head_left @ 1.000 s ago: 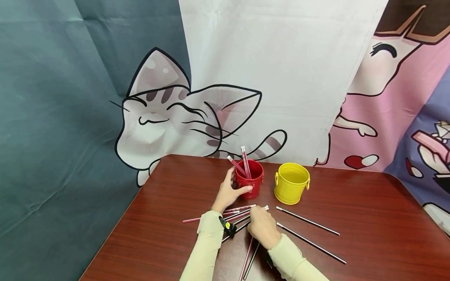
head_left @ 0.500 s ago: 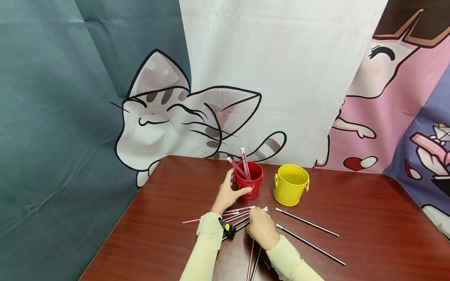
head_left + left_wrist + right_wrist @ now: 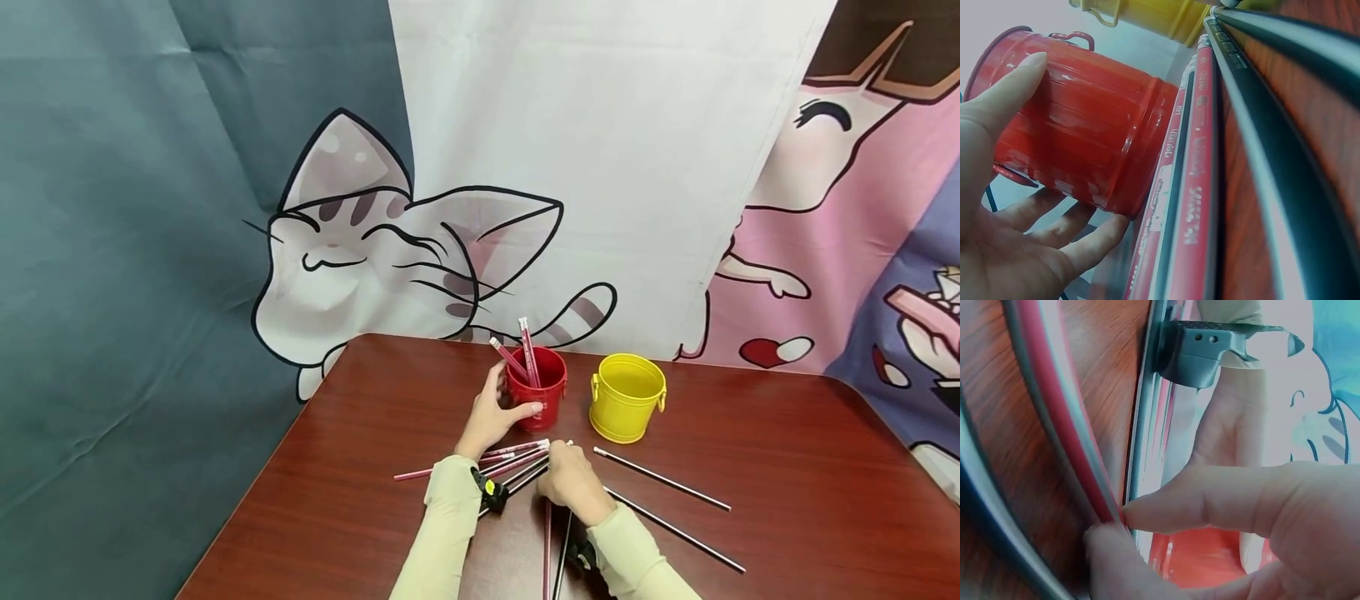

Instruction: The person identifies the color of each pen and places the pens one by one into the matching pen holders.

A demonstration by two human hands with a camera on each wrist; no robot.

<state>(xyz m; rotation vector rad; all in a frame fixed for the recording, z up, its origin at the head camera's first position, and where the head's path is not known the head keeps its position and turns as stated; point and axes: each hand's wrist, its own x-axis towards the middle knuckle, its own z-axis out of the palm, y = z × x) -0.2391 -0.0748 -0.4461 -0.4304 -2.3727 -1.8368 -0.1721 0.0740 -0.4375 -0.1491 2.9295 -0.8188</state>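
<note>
My left hand [image 3: 486, 423] grips a small red bucket [image 3: 1079, 119], its thumb on the near wall and its fingers around the left side. Red pencils [image 3: 529, 357] with white eraser ends lean inside that bucket. To the right and nearer, my right hand [image 3: 573, 483] pinches a red pencil [image 3: 1075, 425] near one end between thumb and finger. The pencil's other end points toward the front of the table. A black pencil [image 3: 562, 558] lies beside it, partly under the right hand. Between the hands, several red and black pencils [image 3: 1200, 144] lie bunched below the red bucket.
A yellow bucket [image 3: 626, 408] with side handles stands right of the red one. Two dark pencils [image 3: 663, 480] lie slanted on the brown table [image 3: 337, 467] at the right. A printed cat curtain [image 3: 480, 125] hangs behind the table's far edge.
The near ends of the red pencil and the black one beside it have swung to the right under my right hand. The left hand keeps its hold on the red bucket.
</note>
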